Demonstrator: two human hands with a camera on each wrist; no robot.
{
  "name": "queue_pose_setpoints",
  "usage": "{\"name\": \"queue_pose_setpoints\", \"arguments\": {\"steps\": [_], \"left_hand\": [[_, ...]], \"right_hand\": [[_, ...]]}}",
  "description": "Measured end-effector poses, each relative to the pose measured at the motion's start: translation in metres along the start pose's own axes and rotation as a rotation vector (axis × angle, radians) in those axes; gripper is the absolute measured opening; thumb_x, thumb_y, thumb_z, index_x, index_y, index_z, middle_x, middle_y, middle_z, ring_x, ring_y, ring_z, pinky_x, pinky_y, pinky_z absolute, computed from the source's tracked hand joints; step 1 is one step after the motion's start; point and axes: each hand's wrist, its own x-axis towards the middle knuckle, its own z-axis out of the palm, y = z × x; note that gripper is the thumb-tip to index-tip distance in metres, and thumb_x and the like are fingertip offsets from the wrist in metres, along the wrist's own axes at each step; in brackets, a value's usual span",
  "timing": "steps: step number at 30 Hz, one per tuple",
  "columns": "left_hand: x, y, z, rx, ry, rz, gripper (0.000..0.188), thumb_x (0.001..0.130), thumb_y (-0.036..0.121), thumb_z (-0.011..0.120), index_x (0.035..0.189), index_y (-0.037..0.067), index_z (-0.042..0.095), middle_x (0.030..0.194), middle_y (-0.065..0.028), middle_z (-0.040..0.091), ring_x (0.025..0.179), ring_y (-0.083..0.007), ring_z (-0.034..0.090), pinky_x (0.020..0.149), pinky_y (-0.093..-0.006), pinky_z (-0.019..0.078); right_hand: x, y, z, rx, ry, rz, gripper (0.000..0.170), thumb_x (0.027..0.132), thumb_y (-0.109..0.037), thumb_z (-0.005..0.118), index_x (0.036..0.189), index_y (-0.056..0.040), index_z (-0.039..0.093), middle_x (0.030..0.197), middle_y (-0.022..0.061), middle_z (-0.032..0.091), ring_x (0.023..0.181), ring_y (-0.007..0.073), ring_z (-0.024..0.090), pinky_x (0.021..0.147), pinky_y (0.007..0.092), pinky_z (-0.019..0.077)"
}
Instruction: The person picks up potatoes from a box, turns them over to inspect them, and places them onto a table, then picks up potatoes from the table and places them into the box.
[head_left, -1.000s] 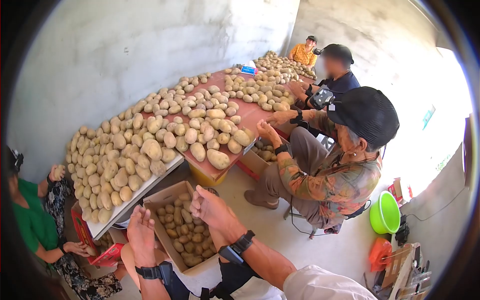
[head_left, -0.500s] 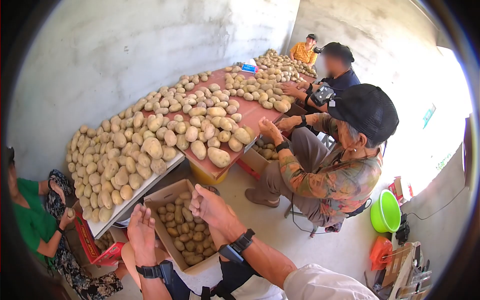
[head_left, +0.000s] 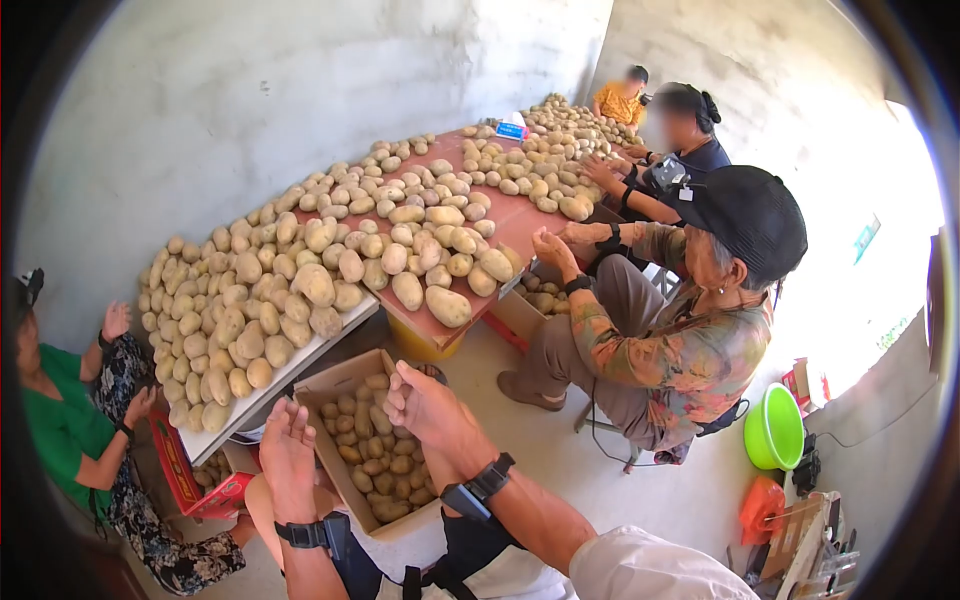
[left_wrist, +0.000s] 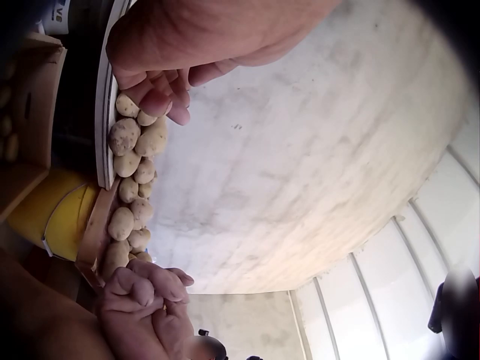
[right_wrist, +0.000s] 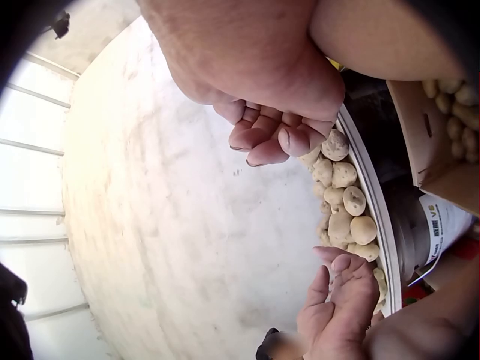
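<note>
My left hand (head_left: 288, 455) is raised beside the left edge of an open cardboard box (head_left: 345, 375), its fingers loosely bent and holding nothing. Above the box's right side is my right hand (head_left: 435, 410), also without anything in it, fingers loosely curled with the palm turned inward. Potatoes (head_left: 375, 455) fill much of the box, which stands low between my forearms. In the right wrist view the right hand (right_wrist: 274, 112) overlaps the potatoes (right_wrist: 341, 176) at the table edge. The left wrist view has the left hand (left_wrist: 195, 52) over the pile's near end.
A big potato heap (head_left: 240, 320) covers the white tabletop; more lie on the red table (head_left: 515, 225). A person in a patterned shirt (head_left: 690, 350) sits at right, another in green (head_left: 65, 410) at left by a red box (head_left: 220, 495). A green basin (head_left: 773, 428) stands on the floor.
My hands keep nearly the same pose while the head view shifts slightly. At left, the person in green passes a potato from one hand to the other, then raises the emptied hand.
</note>
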Motion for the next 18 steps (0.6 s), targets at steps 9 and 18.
{"name": "queue_pose_setpoints", "arguments": {"steps": [9,18], "left_hand": [[-0.004,0.000,0.004,-0.008,0.002,-0.009,0.036,0.095,0.013,0.056,0.129,0.001,0.054,0.110,-0.0049,0.063,0.100,-0.0183,0.062,0.077,-0.0295,0.0497],[-0.001,-0.003,0.010,-0.017,-0.016,-0.017,0.037,0.095,0.012,0.056,0.130,0.002,0.053,0.110,-0.0049,0.063,0.100,-0.0187,0.063,0.077,-0.0299,0.0499]], "right_hand": [[0.000,0.004,-0.001,0.006,0.004,0.000,0.032,0.102,-0.037,0.052,0.085,-0.0100,0.054,0.065,0.0008,0.048,0.063,0.0174,0.046,0.058,0.0280,0.0364],[-0.001,-0.001,-0.001,0.011,0.005,-0.015,0.031,0.101,-0.037,0.052,0.085,-0.0106,0.054,0.065,0.0006,0.047,0.063,0.0176,0.046,0.058,0.0282,0.0361]]}}
